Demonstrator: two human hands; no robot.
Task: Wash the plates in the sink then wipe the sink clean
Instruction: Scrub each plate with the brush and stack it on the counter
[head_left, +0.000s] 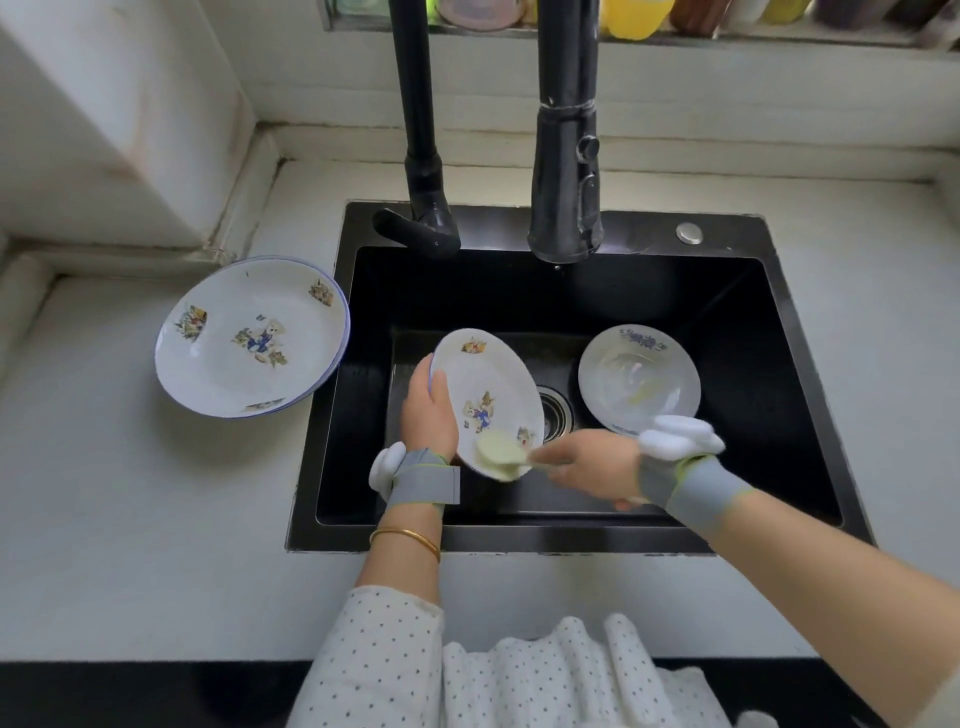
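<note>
In the head view, a black sink (519, 543) is seen set into a white counter (156, 519). Over the left half of the basin a printed plate (488, 384) is held tilted, its face turned up and to the right. Its left rim is gripped by the left hand (428, 415), whose fingers are curled round the edge. A brush (496, 453) with a round, pale head is pressed against the lower part of that plate's face. Its handle is enclosed by the right hand (587, 467), with the fingers wrapped round it and the handle's end showing below the palm.

A second plate (639, 379), white with a blue flower pattern, is laid flat on the sink floor at the right, just beside the drain (556, 410), and pale smears are seen in it. On the counter to the left of the sink, stacked plates (249, 338) with the same cartoon prints are set with their rim reaching over the sink's edge.

A black tap (566, 156) is hung over the back of the basin. Grey bands are worn on both wrists, and a gold bangle (405, 538) is worn on the left forearm above a dotted sleeve (379, 660).
</note>
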